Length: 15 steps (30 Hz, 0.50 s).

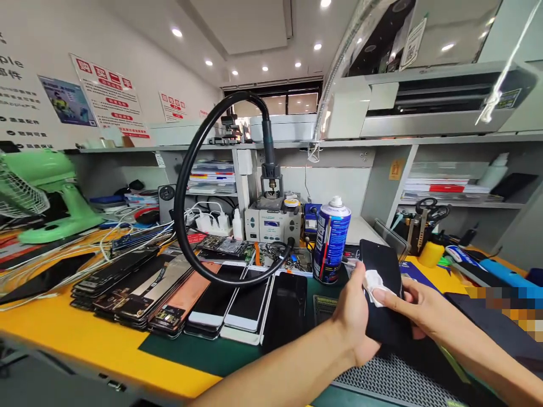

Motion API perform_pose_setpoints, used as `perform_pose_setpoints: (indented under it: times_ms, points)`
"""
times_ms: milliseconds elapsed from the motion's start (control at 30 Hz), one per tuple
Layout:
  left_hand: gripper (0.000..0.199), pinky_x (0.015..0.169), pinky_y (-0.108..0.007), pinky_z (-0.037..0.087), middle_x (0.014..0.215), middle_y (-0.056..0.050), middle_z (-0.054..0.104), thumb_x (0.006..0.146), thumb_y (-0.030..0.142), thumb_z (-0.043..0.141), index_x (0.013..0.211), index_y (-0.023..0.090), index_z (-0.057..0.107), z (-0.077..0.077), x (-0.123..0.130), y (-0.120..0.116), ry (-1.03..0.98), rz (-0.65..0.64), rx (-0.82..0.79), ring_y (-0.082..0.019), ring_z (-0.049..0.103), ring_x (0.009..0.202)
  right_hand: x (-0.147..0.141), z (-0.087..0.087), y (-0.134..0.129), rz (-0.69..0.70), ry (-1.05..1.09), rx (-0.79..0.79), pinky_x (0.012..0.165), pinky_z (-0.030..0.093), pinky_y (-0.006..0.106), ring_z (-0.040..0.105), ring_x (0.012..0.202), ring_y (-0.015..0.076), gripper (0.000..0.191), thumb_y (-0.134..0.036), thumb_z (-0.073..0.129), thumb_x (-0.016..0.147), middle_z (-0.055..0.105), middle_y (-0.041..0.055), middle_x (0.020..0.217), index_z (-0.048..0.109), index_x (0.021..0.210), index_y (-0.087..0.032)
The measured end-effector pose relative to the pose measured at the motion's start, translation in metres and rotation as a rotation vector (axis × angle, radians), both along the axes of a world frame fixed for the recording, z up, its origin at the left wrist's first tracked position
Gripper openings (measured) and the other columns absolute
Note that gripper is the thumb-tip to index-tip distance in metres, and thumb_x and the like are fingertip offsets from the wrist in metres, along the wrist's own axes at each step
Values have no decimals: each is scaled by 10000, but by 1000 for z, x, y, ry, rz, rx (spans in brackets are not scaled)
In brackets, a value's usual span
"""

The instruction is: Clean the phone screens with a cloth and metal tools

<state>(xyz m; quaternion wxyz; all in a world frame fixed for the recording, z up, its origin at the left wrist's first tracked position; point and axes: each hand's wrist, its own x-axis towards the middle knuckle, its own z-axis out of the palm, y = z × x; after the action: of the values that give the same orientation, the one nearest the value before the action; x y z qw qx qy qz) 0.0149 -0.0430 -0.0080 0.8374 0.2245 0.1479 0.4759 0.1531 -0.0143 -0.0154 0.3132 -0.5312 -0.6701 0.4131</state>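
Left forearm [284, 364]: nearest the lens; crosses the lower middle of the view and ends at the left hand.
Left hand [355, 311]: closed along the left edge of a black panel; thumb at the edge, remaining fingers mostly hidden behind it.
Right hand [424, 310]: narrow grip; thumb laid over a white wad (tissue or cloth, cannot tell which), other fingers at the panel's right edge.
Black panel [379, 257]: held tilted between both hands, to the right of the blue spray can [333, 243]; contact of its lower end with the perforated mat [390, 379] cannot be told.
White wad [374, 280]: crumpled, against the panel's face.
Handling: panel is probably light, stiff and smooth, thus apt to slip; treat as fragile under bending or point pressure. Wad is probably soft and yielding.
Hold points: support the panel by its long edges, with fingers spread behind; take the wad by its bunched middle.
Phone parts [169, 294]: stacked in rows on the yellow counter [106, 350], left of the spray can.
Hot-air station [271, 223]: behind the rows; black hose [180, 192] loops in front.
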Motion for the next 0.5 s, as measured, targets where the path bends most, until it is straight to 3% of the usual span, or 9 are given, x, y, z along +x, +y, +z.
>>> perform_pose_setpoints:
  times_ms: [267, 367, 500]
  points:
    - [728, 776, -437, 484, 788, -179, 696, 910, 602, 189, 975, 91, 704, -12, 5, 5, -23, -84, -105, -304, 662, 790, -11, 22, -23, -123, 142, -191, 347, 168, 199, 248, 378, 62, 486, -606, 741, 699, 431, -71, 482, 638, 920, -186]
    - [681, 759, -429, 487, 752, -155, 689, 899, 604, 255, 986, 96, 701, -12, 4, 4, -44, -101, -108, -290, 658, 750, -14, 25, -25, -122, 183, -207, 339, 176, 202, 292, 375, 60, 445, -563, 756, 709, 529, -40, 551, 640, 909, -183]
    - [650, 715, -429, 496, 744, -137, 691, 892, 617, 311, 1028, 102, 684, -10, 2, 1, -56, -104, -101, -278, 651, 708, -19, 29, -26, -86, 258, -205, 323, 204, 185, 329, 371, 60, 351, -504, 735, 757, 512, -59, 541, 612, 853, -190]
